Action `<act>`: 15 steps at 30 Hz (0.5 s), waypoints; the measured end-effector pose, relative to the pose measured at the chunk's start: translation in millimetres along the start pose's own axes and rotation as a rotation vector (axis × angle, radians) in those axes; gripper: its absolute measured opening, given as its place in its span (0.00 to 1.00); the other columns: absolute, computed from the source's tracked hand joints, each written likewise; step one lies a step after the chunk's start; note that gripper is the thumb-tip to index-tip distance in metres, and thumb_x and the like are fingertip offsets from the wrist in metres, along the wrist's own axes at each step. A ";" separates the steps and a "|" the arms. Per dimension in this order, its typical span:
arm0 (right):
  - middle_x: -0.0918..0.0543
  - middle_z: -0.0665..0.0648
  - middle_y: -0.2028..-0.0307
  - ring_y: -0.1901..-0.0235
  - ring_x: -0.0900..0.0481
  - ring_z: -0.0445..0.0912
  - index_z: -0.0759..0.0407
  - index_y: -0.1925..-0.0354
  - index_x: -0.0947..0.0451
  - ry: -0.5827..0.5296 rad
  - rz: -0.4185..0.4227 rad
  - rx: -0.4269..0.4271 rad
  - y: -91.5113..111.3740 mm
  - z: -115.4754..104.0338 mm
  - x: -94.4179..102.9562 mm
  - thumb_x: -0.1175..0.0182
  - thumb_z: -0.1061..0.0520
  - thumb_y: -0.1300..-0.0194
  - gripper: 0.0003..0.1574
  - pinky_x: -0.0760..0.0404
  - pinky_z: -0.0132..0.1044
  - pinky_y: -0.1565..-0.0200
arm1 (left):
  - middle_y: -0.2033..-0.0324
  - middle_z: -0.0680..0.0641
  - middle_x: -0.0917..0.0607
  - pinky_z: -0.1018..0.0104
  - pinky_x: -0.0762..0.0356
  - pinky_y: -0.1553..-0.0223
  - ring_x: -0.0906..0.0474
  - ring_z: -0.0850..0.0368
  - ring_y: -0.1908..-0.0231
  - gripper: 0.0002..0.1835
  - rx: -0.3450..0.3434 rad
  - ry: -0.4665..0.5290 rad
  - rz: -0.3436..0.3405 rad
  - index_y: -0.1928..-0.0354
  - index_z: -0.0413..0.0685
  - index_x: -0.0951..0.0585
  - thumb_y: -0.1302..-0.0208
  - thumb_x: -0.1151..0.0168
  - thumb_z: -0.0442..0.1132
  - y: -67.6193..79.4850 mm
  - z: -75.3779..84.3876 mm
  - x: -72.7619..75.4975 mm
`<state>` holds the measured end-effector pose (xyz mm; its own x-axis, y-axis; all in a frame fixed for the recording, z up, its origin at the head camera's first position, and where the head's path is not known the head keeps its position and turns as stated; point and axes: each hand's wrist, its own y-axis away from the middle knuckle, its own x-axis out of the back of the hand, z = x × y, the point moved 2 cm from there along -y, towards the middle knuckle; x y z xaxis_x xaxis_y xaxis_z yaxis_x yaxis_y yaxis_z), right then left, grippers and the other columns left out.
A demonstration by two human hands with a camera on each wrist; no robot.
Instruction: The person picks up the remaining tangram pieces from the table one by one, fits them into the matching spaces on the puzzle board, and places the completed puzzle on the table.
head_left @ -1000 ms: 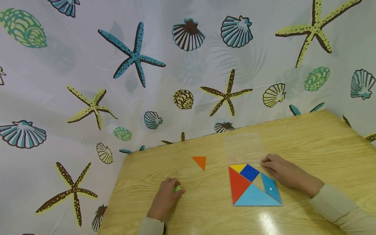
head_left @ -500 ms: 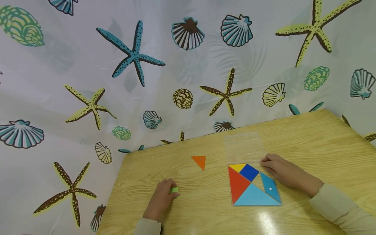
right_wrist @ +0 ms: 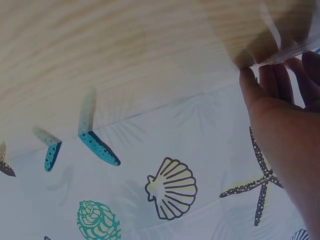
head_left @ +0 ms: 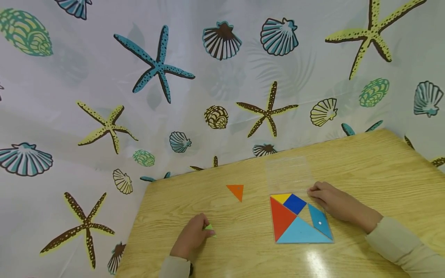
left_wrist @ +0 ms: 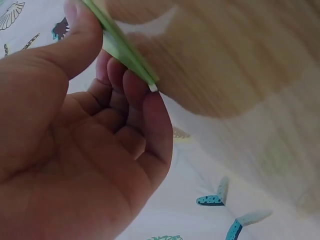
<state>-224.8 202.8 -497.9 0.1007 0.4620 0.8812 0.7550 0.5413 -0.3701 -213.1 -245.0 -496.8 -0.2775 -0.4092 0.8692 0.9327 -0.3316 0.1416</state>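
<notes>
- We see a person's left hand (head_left: 190,237) pinching a thin, flat green piece (head_left: 210,230) between thumb and curled fingers, over the left part of the wood-grained worktop (head_left: 243,235); one pointed corner shows past the fingertips.
- Seen from the left wrist, the piece has smooth, straight sides and a small pale tip.
- The right hand (head_left: 330,202) grips clear plastic at the far right corner of a see-through tray (head_left: 306,215), fingertips drawn together on its edge.
- In that tray we count a matte red triangle (head_left: 281,220), a light blue triangle (head_left: 303,233), a small yellow triangle (head_left: 281,197), a dark blue square (head_left: 295,204) and a teal parallelogram (head_left: 315,215) bearing a round white spot.
- A transparent sheet (head_left: 288,175) lies just beyond the tray.
- Between the hands, nearer the back, we find an orange triangle (head_left: 237,191) lying flat.
- Behind hangs white fabric (head_left: 194,23) printed with starfish and shells.
</notes>
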 end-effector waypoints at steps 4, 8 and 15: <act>0.25 0.56 0.58 0.57 0.26 0.49 0.68 0.52 0.21 -0.007 0.000 0.003 0.3 -0.7 0.8 0.40 0.69 0.41 0.16 0.22 0.42 0.59 | 0.76 0.52 0.37 0.69 0.42 0.75 0.42 0.61 0.76 0.16 -0.049 0.052 -0.041 0.68 0.42 0.35 0.40 0.38 0.44 -0.4 5.9 -0.1; 0.25 0.55 0.58 0.56 0.26 0.48 0.67 0.52 0.21 -0.004 0.002 -0.007 0.4 -1.2 1.1 0.41 0.68 0.40 0.16 0.22 0.42 0.58 | 0.78 0.53 0.40 0.70 0.44 0.77 0.44 0.62 0.78 0.18 -0.069 0.068 -0.028 0.69 0.43 0.37 0.39 0.39 0.45 -0.7 10.2 -1.0; 0.25 0.55 0.59 0.57 0.26 0.47 0.68 0.53 0.20 0.000 0.017 0.010 -1.0 -1.4 0.0 0.40 0.68 0.40 0.15 0.22 0.42 0.59 | 0.74 0.55 0.30 0.71 0.34 0.75 0.36 0.64 0.77 0.09 -0.127 0.056 0.044 0.61 0.48 0.32 0.35 0.44 0.43 -3.8 17.2 -1.3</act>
<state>-224.7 201.3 -497.1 0.1131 0.4709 0.8749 0.7469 0.5404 -0.3874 -212.4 -228.6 -490.3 -0.2529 -0.4709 0.8451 0.9087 -0.4156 0.0403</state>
